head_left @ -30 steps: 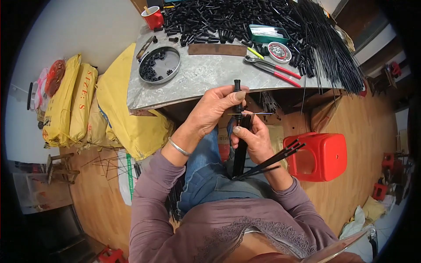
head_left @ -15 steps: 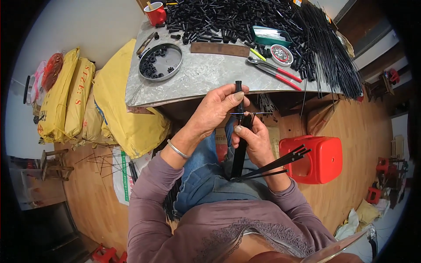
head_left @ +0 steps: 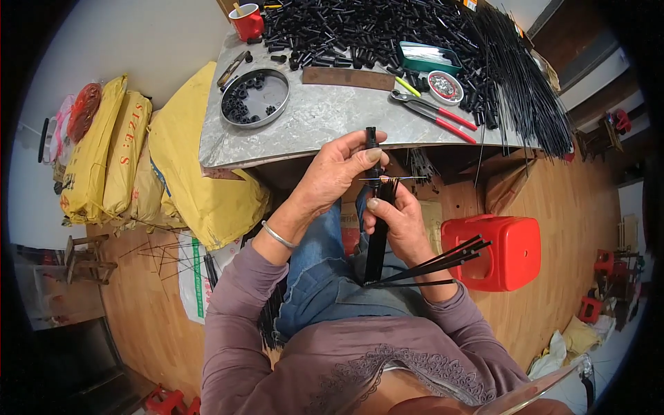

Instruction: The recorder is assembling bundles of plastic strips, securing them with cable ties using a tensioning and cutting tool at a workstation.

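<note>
My left hand [head_left: 330,174] grips a black ridged tube [head_left: 371,137], its fingers and thumb closed round the upper part. Just below, my right hand [head_left: 400,225] is closed, its thumb pressing near the tube's lower end. A bundle of thin black rods [head_left: 375,257] runs down from my right fingers to my lap; how it meets the tube is too small to tell. Between the two hands a thin shiny wire [head_left: 416,178] lies crosswise at the tube. More black rods [head_left: 443,264] fan out over my right forearm.
On the grey table [head_left: 325,114] stand a round metal tin [head_left: 282,114] of small black parts, red-handled pliers [head_left: 443,124], a wooden strip [head_left: 349,77] and a heap of black tubes [head_left: 360,34]. Long black rods [head_left: 529,97] overhang its right edge. A red stool [head_left: 519,252] stands right; yellow sacks [head_left: 200,173] lie left.
Both hands and the black tube have shifted very slightly to the left; the tube leans a little more left at its top. The grips are the same.
</note>
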The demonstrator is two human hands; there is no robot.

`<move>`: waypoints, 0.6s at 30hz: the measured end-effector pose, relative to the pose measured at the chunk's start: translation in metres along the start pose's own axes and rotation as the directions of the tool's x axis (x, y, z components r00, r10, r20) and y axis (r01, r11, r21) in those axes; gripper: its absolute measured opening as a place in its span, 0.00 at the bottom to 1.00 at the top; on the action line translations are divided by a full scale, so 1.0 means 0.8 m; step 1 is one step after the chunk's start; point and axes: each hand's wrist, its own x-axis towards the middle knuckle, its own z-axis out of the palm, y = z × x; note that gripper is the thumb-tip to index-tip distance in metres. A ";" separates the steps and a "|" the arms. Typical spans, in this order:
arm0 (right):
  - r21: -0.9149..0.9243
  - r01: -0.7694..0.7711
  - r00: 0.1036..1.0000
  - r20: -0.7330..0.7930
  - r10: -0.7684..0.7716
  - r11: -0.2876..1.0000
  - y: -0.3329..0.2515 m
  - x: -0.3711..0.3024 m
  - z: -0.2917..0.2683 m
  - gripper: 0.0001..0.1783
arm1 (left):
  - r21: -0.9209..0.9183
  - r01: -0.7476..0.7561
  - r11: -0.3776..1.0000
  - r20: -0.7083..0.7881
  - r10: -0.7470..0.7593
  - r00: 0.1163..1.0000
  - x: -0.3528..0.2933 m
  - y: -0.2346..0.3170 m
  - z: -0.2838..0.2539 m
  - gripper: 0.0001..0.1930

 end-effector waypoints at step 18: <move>0.076 -0.016 0.997 0.070 0.011 0.997 0.000 0.004 -0.004 0.08 | 0.021 0.014 1.000 -0.017 -0.014 1.000 -0.005 -0.003 -0.009 0.18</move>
